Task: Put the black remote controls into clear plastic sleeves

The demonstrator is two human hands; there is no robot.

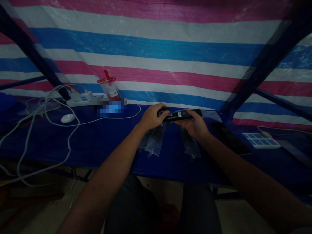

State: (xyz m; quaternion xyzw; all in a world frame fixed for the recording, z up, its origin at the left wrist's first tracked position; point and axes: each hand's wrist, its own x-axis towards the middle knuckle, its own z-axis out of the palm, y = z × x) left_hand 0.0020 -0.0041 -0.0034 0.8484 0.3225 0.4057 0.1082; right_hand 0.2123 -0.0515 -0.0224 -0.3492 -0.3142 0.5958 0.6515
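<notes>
Gripping a black bar (181,114) at both ends, the 2 hands meet above the far side of the blue table (102,143). Left hand (152,117) curls over the bar's left end with fingers clenched around it; right hand (193,125) cradles the middle and right part from below, thumb on top near a white label. In the dim light the bar may be a remote or a similar slim device. Clear bags (156,139) lie flat on the table just under the hands. Farther left sit a white mouse (68,118), tangled cables (44,110), a power strip (79,98) and a cup (109,86) with a red lid. A dark phone (230,138) lies to the right.
</notes>
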